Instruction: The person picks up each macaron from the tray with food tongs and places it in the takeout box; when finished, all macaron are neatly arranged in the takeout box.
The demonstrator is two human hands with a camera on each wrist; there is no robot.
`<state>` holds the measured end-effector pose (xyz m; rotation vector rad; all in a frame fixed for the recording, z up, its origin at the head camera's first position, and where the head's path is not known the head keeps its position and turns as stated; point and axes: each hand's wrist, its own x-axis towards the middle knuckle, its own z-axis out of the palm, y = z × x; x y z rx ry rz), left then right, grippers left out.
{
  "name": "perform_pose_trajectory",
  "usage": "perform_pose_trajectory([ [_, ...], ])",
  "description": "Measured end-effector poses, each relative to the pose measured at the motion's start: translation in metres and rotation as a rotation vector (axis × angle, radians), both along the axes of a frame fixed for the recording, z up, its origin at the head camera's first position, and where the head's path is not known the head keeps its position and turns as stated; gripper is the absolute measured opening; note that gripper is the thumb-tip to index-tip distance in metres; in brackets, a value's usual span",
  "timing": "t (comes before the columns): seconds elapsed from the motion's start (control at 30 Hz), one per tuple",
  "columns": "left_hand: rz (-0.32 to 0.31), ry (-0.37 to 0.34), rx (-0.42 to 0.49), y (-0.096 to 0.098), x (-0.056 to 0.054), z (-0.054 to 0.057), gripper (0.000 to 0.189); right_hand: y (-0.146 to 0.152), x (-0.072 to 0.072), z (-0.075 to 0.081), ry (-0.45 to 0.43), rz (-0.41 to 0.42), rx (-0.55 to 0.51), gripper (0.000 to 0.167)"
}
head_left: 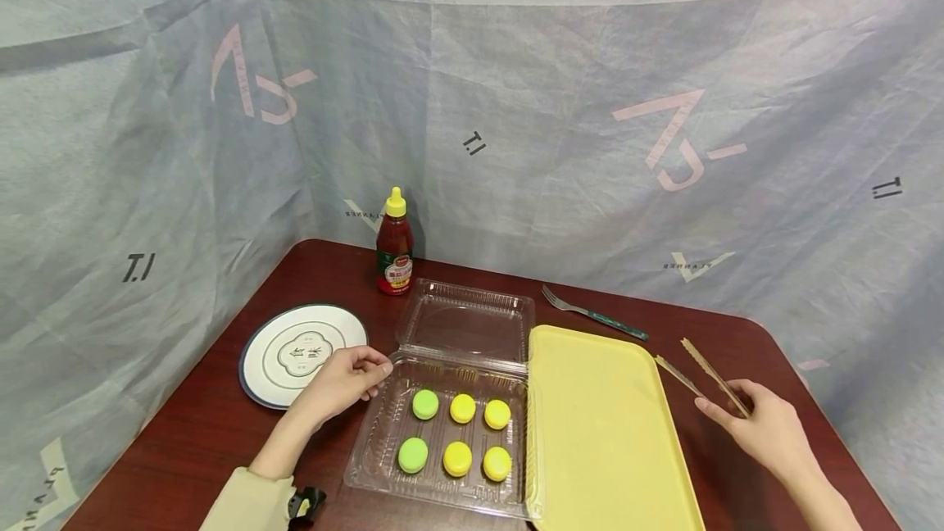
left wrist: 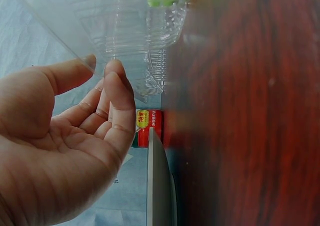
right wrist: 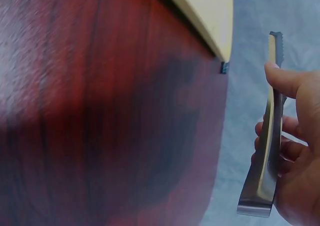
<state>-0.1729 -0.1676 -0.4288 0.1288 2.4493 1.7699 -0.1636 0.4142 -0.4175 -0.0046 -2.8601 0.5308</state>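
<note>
My left hand pinches the upper left corner of the rim of a clear plastic food container between thumb and forefinger. In the left wrist view, the thumb lies against the clear plastic. The container's lid is folded back behind it. Inside sit two green macarons and several yellow macarons, in two rows. Over the table's right side, my right hand holds metal tongs, their arms spread and tips pointing forward, with nothing between them.
Right beside the container lies a yellow tray, with a fork behind it. A white plate with a dark rim is at the left. Behind the lid stands a red sauce bottle. Grey cloth hangs around the table.
</note>
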Motion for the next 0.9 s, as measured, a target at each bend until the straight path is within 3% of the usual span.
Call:
perform_pose_trajectory([
  [0.2,-0.002,0.006,-0.008,0.0,0.0,-0.001,0.015,0.012,0.0,-0.012,-0.043,-0.021,0.011,0.063],
  [0.6,-0.007,0.006,0.002,0.0,0.0,-0.001,0.015,0.029,-0.005,-0.021,-0.242,-0.045,0.052,0.074],
  [0.9,-0.003,0.001,0.005,0.0,0.0,-0.001,0.015,0.028,-0.003,-0.026,-0.288,-0.061,0.065,0.061],
])
